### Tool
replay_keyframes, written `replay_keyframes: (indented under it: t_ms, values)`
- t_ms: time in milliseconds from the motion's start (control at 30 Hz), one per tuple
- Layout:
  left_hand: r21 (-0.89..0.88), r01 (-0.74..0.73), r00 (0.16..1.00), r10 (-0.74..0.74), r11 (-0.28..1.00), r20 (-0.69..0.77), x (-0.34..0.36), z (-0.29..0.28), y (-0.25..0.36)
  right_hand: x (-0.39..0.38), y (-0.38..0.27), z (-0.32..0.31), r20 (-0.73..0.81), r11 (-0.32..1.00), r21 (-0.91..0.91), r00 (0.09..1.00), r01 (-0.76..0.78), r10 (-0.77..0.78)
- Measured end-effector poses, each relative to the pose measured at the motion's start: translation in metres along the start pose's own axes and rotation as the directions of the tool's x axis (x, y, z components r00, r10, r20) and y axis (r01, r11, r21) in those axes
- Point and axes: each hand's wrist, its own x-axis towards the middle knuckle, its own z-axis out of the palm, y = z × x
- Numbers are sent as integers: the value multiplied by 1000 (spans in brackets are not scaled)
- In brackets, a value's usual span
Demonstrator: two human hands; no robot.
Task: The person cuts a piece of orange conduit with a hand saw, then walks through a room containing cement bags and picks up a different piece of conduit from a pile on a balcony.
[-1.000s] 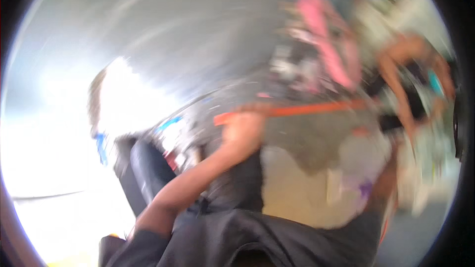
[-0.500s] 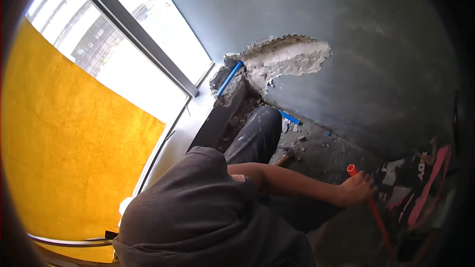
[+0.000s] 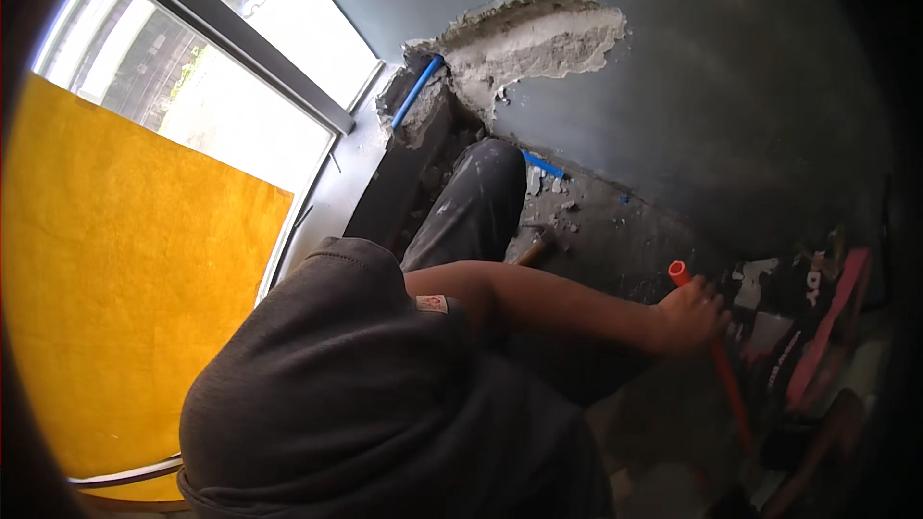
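Note:
My right hand [image 3: 688,313] is closed around an orange plastic pipe [image 3: 728,386], near its upper end. The pipe slants down to the right toward the floor. My right arm reaches out to it from a dark grey sleeve [image 3: 385,365]. One bent knee in dark trousers [image 3: 478,194] points at the wall. My left hand is out of sight.
A ragged hole [image 3: 538,38] is broken into the grey wall, with a blue pipe [image 3: 418,91] showing in it. Rubble [image 3: 562,200] and a wooden tool handle [image 3: 531,250] lie on the floor. A black bag with pink straps [image 3: 817,327] sits at right. A yellow sheet [image 3: 125,279] covers the window at left.
The view was blurred and turned elsewhere a second ago; it has since settled on the wall and floor. The right hand keeps its hold on the orange pipe.

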Motion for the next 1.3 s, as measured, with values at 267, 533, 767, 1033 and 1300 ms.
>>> replay_keyframes:
  t_ms: [267,533,767,1033,1300]
  values:
    - [-52,-8,996,3,999,-93,2,7,0,-6,3,-8,-20,999,11,999,-33,34]
    - [-2,-1,998,1,1000,-65,-1,6,-2,-8,12,-15,-51,998,11,997,-65,65]
    - [4,20,997,-20,1000,-70,5,5,3,-7,29,-39,-117,994,-6,988,-105,104]
    - [-58,14,1000,-14,998,-1,-3,-3,3,-11,58,-87,-297,980,-53,940,-192,168]
    - [5,14,994,-14,1000,110,-4,1,-11,1,144,-231,-669,934,-43,704,-354,236]
